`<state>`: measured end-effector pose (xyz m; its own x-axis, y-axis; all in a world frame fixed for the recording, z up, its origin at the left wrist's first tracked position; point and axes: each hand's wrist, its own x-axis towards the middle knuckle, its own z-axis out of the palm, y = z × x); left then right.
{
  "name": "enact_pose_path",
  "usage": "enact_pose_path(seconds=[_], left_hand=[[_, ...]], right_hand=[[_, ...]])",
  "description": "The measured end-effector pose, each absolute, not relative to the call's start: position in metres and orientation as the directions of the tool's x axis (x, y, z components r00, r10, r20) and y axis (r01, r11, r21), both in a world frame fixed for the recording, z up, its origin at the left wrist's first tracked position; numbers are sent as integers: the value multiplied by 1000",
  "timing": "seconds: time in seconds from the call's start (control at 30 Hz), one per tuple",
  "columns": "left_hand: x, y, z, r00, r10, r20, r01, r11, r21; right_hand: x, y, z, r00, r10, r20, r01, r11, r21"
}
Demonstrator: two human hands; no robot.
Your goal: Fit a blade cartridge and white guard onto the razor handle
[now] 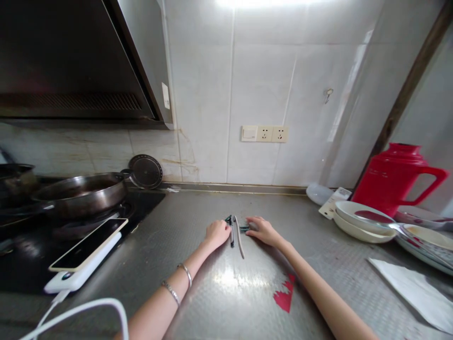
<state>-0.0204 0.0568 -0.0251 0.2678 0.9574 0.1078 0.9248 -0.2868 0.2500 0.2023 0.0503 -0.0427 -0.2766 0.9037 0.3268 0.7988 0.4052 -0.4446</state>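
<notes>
My left hand (pixel 217 233) is closed, its fingertips at a slim dark stick (pixel 232 237) with a dark green, angled upper end. What kind of thing this is, I cannot make out. My right hand (pixel 262 230) lies low over the counter, its fingers and thumb closed around the end of a thin dark green piece (pixel 244 229) that is partly hidden beneath them. Between the hands a narrow, slightly bent beige strip (pixel 239 238) rests on the metal counter (pixel 212 302), apart from both hands.
Nearer to me is a torn red scrap (pixel 285 296). A phone on a white power bank (pixel 83 262) with a white cable is at left, by a steel pan (pixel 83 191) on the stove. Bowls (pixel 364 226), a red thermos jug (pixel 392 179) and a white paper (pixel 410 293) are at right.
</notes>
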Motion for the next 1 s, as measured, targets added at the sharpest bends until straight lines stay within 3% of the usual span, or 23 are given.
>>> enact_pose_path(seconds=[0.57, 1.0], left_hand=[[-16, 45, -15, 255, 956, 148, 942, -280, 185], [-7, 34, -7, 285, 956, 72, 935, -294, 197]], right_hand=[[204, 47, -47, -264, 882, 391, 790, 430, -437], [206, 46, -49, -255, 887, 386, 797, 419, -435]])
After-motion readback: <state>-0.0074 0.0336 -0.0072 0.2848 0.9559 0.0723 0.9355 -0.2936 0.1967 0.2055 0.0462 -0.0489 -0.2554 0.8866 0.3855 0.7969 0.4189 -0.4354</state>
